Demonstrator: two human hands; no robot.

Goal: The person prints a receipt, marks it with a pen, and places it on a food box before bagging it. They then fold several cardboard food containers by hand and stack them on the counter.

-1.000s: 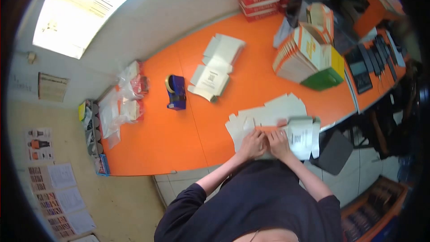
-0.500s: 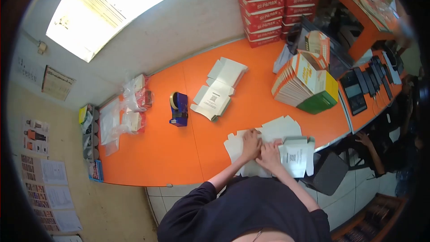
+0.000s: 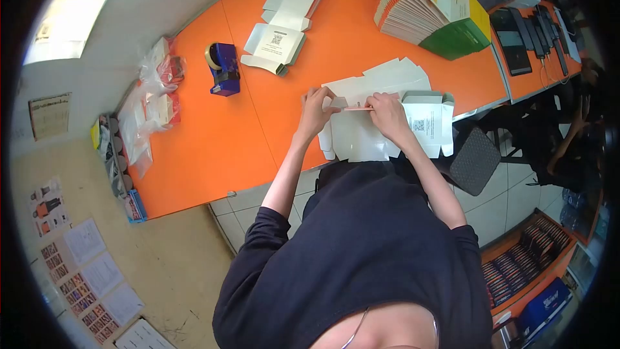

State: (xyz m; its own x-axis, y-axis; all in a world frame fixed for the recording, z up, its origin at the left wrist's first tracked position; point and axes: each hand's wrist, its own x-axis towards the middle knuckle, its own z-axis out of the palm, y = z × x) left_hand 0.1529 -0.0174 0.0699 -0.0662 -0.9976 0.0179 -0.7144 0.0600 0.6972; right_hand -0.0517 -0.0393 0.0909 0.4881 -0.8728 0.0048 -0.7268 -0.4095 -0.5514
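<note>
A flattened white carton [image 3: 368,136] lies near the table's front edge, with folds standing up from it. My left hand [image 3: 315,111] pinches a flap on its left side. Fingers of my right hand [image 3: 387,115] close on the pinkish edge of a raised fold at the middle. Just right of that hand, a partly folded white box [image 3: 423,127] with a QR code rests on the carton. Farther back lies another unfolded white box [image 3: 276,45] with a QR code, and a blue tape dispenser [image 3: 225,71] stands left of it.
A fanned stack of cartons [image 3: 420,10] stands at the back right, beside a phone [image 3: 513,45] and other devices. Plastic-wrapped packs [image 3: 161,110] lie at the left. A dark stool [image 3: 475,161] is by the right edge; a tray of packets [image 3: 529,258] is lower right.
The view has tilted down and shifted. My hands, close together before, are now apart, the left at the flap and the right at the middle fold, which now stands raised.
</note>
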